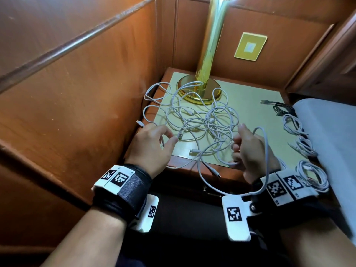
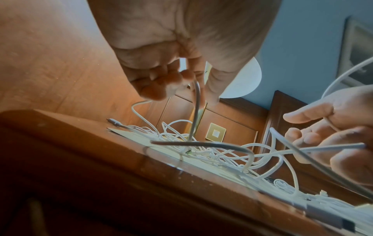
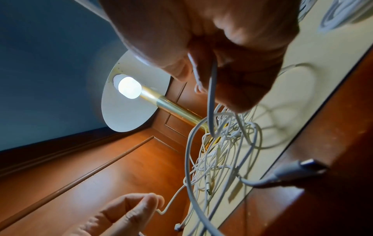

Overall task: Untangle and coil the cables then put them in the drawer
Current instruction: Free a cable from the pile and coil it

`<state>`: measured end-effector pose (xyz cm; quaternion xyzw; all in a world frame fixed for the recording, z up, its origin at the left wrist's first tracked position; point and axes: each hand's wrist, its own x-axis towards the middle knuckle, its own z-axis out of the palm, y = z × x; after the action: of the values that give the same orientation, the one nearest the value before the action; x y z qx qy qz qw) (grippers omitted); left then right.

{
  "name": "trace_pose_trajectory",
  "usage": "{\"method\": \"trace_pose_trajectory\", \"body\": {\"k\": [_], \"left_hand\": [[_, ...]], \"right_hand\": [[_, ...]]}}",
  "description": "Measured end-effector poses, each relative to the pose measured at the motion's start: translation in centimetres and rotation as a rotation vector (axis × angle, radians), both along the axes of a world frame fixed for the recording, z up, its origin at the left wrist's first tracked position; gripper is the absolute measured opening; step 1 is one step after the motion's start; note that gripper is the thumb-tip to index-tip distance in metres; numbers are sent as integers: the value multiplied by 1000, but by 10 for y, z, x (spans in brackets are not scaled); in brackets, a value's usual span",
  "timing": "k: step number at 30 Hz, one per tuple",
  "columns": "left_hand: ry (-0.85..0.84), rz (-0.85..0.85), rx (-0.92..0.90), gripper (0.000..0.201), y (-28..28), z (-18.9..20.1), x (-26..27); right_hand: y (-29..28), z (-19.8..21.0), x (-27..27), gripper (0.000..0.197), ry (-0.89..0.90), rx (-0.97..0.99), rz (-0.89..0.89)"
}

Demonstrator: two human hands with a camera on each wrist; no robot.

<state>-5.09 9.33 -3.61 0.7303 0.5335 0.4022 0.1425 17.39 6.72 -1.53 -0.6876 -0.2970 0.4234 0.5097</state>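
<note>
Two hands work the white cable tangle [image 1: 194, 120] on the tabletop [image 1: 248, 97]. My left hand [image 1: 152, 139] pinches one strand; my right hand [image 1: 248, 151] curls round a loop draped over its wrist. I judge slow feeding best, since yanking tightens knots. Coiled cables [image 1: 302, 135] lie right; the lamp base [image 1: 198, 89] snags far loops. No drawer shows.

Head camera looked steeply down on the counter [image 1: 248, 97]; both wrist cameras sat close below, facing up, sharing the cable tangle [image 1: 200, 120].
</note>
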Motion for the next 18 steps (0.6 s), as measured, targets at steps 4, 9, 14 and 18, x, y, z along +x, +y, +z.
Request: {"method": "trace_pose_trajectory", "body": {"k": [4,9,14,18], "left_hand": [[92,43,40,22,-3,-1,8],[252,-76,-61,37,-23,7,28],[404,-174,-253,42,-35,0,48],[312,-159,-262,24,-40,1,56]], "right_hand": [[-11,2,0,37,-21,-101,123],[-31,10,-5,23,192,-139,225],[-46,19,-6,20,274,-99,286],[-50,18,-8,19,288,-116,282]]}}
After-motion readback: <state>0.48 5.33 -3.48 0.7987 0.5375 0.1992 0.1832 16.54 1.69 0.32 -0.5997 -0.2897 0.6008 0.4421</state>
